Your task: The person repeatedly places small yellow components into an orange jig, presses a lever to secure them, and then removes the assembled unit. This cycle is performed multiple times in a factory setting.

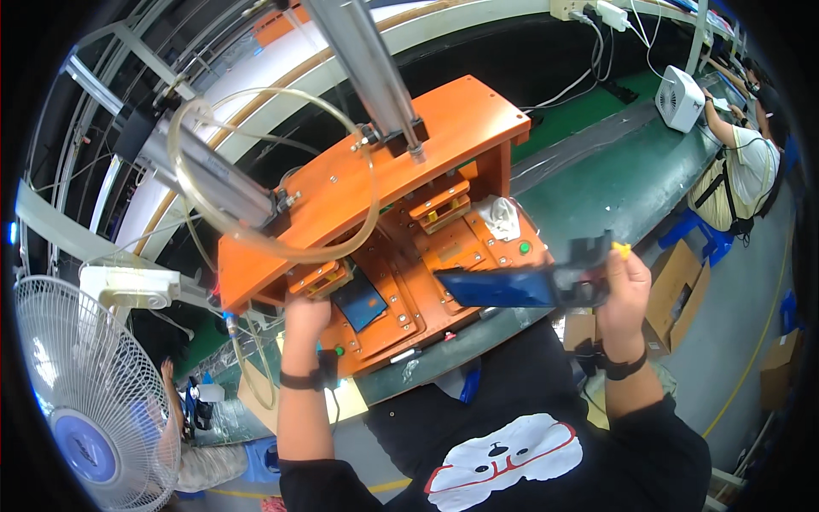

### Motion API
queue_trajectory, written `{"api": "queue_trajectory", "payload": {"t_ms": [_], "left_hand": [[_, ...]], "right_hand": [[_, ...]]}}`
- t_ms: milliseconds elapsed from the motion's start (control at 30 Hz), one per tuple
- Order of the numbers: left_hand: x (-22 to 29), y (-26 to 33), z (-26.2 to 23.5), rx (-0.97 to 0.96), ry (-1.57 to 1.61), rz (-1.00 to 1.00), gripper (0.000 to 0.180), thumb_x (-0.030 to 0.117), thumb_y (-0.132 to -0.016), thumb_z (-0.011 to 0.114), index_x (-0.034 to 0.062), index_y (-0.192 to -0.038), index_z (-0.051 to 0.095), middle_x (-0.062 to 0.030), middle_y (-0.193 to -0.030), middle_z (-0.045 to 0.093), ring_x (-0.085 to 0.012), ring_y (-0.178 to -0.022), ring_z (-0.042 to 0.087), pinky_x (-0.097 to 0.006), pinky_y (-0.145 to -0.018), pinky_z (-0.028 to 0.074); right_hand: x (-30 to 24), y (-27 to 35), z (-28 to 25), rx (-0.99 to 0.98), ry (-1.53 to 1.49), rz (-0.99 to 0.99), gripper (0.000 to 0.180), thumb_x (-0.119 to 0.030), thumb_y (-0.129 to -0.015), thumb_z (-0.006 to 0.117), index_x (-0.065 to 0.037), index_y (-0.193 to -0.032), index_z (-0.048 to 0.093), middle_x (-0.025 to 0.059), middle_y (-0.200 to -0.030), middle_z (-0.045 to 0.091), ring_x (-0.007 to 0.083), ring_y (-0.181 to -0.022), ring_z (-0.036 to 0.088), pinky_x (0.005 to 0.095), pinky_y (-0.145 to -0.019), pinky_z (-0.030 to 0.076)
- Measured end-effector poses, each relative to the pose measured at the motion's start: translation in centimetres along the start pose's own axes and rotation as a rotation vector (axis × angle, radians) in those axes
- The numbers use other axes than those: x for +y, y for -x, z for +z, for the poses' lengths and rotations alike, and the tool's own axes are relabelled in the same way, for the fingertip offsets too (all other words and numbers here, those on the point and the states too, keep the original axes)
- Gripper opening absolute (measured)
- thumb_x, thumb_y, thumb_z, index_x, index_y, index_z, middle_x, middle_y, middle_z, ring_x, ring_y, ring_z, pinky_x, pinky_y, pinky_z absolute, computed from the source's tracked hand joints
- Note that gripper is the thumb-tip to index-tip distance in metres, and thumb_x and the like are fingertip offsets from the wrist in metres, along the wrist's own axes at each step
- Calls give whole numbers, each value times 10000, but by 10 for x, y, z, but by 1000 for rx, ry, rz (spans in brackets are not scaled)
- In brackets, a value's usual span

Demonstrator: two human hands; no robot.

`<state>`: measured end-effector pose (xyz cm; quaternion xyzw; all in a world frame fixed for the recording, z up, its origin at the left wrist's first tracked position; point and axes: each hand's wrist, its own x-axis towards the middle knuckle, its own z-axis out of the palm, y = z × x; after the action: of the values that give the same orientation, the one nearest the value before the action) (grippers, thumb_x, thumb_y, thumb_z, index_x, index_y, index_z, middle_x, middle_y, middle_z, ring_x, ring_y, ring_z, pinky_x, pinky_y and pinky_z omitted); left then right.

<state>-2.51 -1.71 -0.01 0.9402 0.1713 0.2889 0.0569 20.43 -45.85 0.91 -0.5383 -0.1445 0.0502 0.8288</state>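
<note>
**Worker at an orange press fixture on a factory line**

A person stands at a green surface (pixel 614 183) carrying an orange press fixture (pixel 401 162). The left hand (pixel 305 314) reaches under the fixture's lower left edge; its fingers are hidden there, so I cannot tell whether they grip anything. The right hand (pixel 624 290) is raised at the fixture's right side, its fingers closed around a dark plastic part (pixel 580 277) joined to a long, glossy blue panel (pixel 499 288) that points left, held in the air in front of the fixture's base. A small yellow piece (pixel 622 250) shows at the fingertips.

A metal cylinder (pixel 367 64) slants down into the fixture's top plate, and a clear hose (pixel 281 247) loops across its front. A small dark blue screen (pixel 358 300) lies in the base.

At lower left stands a white fan (pixel 81 384). Plain brown cardboard boxes (pixel 678 286) sit on the floor to the right. Further along the line, at upper right, is a white box-shaped unit (pixel 680 98), with another worker (pixel 742 166) seated beside it.
</note>
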Motion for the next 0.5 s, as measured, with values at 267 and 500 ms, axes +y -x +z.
{"api": "queue_trajectory", "payload": {"t_ms": [267,500], "left_hand": [[-50,2,34,-237,9,-246,300,258,-958,675,107,-1218,687,-146,-1152,716,-364,-1115,669,-489,-968,529],[-34,-17,19,-120,-462,261,327,228,-934,727,61,-1212,685,-183,-1007,699,-380,-910,678,-510,-848,534]], "right_hand": [[106,-72,-157,435,-479,305,241,-314,-1068,649,-100,-1180,647,24,-1092,681,172,-917,674,255,-735,531],[196,-195,-118,311,-381,409,237,-296,-1066,646,-84,-1169,626,77,-1099,679,227,-954,725,312,-761,587]]}}
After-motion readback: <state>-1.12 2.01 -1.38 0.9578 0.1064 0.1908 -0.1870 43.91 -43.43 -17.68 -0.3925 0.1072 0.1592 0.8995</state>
